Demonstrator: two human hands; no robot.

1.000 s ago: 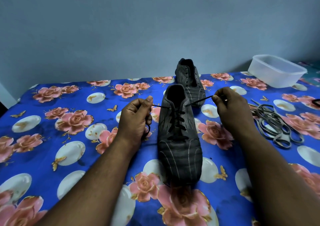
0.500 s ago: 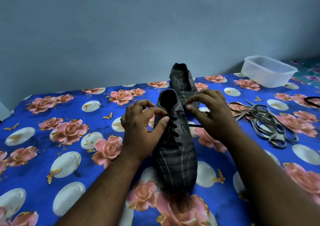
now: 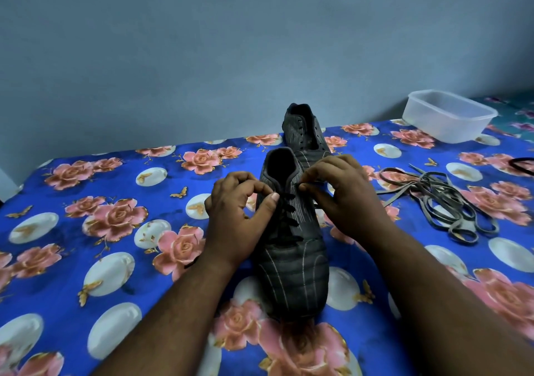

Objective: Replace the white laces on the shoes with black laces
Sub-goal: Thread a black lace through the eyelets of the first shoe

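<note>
Black lace (image 3: 284, 212) criss-crosses the eyelets of the near shoe (image 3: 291, 248), which stands at the centre of the frame on the flowered blue cloth (image 3: 95, 231), toe toward the camera. The left hand (image 3: 235, 217) is curled at the shoe's left edge, thumb and forefinger tips brought together at the top eyelets, pinching the lace there. The right hand (image 3: 344, 196) is curled at the right edge, thumb and forefinger pinching the lace end near the collar. Just behind, above centre, the second shoe (image 3: 303, 130) stands unlaced, with bare eyelets. The removed pale laces (image 3: 445, 202) lie in a loose tangle at the right of the frame, apart from both shoes. A clear plastic tub (image 3: 448, 115) sits in the upper right; nothing can be seen in it. A dark loop (image 3: 523, 166) shows at the right edge, too cropped to identify. A second ago the hands were spread wide, pulling the lace ends taut to either side; half a second ago they had already come in to the shoe, and now they are tight against the top eyelets.
</note>
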